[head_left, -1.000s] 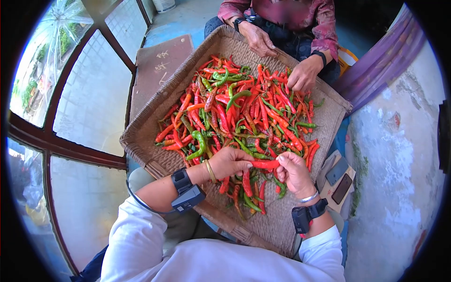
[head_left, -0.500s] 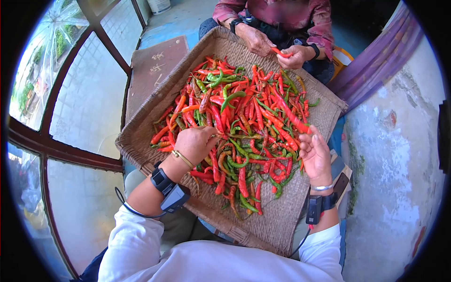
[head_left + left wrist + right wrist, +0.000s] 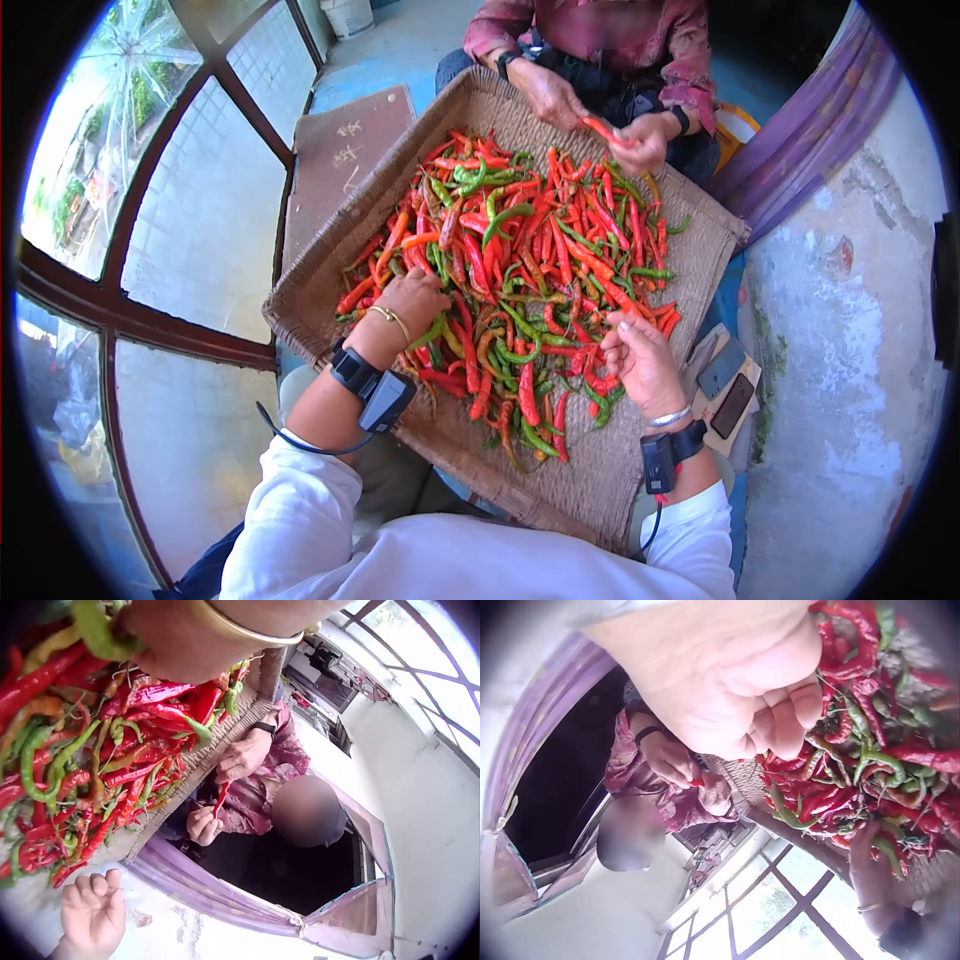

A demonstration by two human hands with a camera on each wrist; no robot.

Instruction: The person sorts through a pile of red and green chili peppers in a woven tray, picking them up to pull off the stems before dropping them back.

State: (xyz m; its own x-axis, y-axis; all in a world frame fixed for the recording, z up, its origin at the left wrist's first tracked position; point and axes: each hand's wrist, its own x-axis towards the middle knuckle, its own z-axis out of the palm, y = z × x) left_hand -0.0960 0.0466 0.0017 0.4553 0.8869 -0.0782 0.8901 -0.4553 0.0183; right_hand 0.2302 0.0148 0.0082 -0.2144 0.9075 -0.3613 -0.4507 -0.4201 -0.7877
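A big heap of red and green chili peppers [image 3: 540, 250] fills the middle of a woven basket [image 3: 590, 490]. At the heap's near left side, my left hand [image 3: 408, 305] grips a green chili pepper [image 3: 101, 634], seen close up in the left wrist view. Beside the near right part of the heap, my right hand [image 3: 642, 365] hovers with loosely curled fingers and nothing in them. Its palm side and bent fingers [image 3: 784, 724] show in the right wrist view.
Across the basket, another person's hands [image 3: 555, 100] hold a red chili pepper [image 3: 607, 131]. Two phones [image 3: 730, 405] lie at the basket's right. A window [image 3: 195, 200] stands on the left, a brown board [image 3: 340, 150] beside it. A purple curtain [image 3: 800, 140] hangs at the right.
Both my hands held a red chili pepper between them; it has left them. My left hand moved left and took a green one. The other person picked up a red chili pepper.
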